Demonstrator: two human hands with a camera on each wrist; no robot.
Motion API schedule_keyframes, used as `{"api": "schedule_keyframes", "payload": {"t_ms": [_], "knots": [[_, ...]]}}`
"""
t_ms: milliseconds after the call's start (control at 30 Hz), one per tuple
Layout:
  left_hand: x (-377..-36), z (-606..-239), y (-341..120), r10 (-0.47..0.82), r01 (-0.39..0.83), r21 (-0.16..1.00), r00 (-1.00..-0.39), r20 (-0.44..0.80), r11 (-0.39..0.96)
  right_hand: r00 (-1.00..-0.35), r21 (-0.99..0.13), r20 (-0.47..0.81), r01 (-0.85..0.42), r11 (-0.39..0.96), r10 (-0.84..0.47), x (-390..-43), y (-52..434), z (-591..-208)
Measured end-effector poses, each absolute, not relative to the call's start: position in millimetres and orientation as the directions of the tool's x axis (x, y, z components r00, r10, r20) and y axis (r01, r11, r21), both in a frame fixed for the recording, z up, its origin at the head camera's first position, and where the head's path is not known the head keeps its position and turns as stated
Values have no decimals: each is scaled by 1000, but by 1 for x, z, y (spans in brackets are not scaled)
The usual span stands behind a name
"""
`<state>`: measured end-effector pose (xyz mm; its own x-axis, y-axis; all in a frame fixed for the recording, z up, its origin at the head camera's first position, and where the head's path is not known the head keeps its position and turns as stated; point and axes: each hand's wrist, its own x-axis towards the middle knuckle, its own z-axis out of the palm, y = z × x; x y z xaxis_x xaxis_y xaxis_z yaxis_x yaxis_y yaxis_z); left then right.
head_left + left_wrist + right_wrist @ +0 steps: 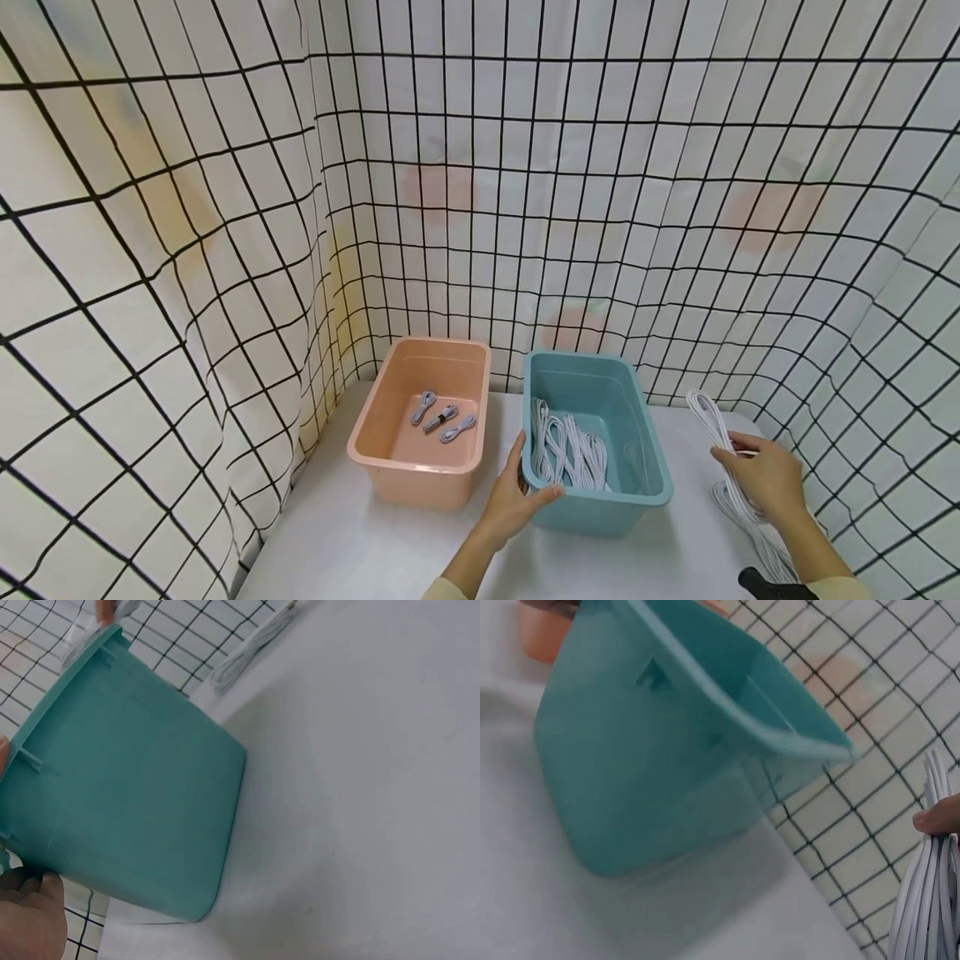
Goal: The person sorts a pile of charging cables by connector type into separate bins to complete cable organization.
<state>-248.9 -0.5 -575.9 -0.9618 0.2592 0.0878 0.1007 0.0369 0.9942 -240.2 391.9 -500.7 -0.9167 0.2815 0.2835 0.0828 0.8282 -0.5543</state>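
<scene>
My left hand (512, 507) holds the near left corner of a teal plastic bin (630, 498), thumb over the front rim and fingers at the left side. Those fingers (34, 915) curl under the rim in the left wrist view. Several white cable bundles (573, 450) lie inside the bin, toward its left. To the bin's right, my right hand (768, 477) grips a looped white cable bundle (707, 412) above the table. The right wrist view shows the thumb (939, 816) pressed across its strands. More white cable (761, 537) lies below that hand.
A peach bin (420, 483) stands left of the teal one, with three small grey cable bundles (442, 418) on its floor. Black netting (480, 221) over white sheeting encloses the white table (337, 533) at the back and sides. A black object (772, 586) sits by my right wrist.
</scene>
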Motion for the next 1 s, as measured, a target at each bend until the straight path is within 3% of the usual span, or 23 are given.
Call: {"api": "schedule_keyframes", "payload": {"t_ms": [267, 1000], "knots": [[-249, -576, 1, 259, 109, 993, -961, 95, 42, -913, -540, 342, 2, 842, 221, -262, 361, -476], [-248, -576, 0, 257, 117, 993, -961, 105, 29, -945, -558, 298, -56, 828, 137, -316, 289, -445]]}}
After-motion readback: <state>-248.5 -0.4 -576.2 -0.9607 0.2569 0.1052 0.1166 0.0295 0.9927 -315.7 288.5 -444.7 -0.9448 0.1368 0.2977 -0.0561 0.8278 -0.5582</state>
